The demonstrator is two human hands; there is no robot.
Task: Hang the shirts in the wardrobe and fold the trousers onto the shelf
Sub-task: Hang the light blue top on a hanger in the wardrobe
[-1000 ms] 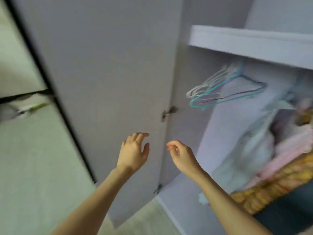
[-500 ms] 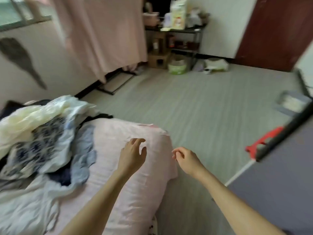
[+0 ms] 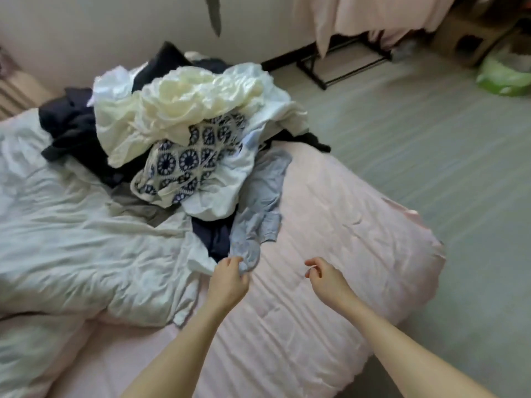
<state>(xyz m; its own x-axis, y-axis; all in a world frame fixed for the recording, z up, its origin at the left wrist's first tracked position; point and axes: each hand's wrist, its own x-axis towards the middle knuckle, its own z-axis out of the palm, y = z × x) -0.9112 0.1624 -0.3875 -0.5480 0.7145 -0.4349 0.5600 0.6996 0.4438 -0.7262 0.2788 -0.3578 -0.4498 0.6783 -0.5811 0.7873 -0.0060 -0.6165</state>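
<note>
One pale blue shirt (image 3: 260,196) end sits in left hand (image 3: 228,278) grip.

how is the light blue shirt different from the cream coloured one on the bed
The light blue shirt trails down off the near edge of the clothes pile onto the pink bedding; the cream garment sits bunched on top of the pile. The left hand grips the blue shirt's near end; no hand touches the cream one. The blue shirt lies stretched long, the cream one heaped. Both are crumpled, neither folded nor hung.

Soft daylight, blurry, warped edges
</note>
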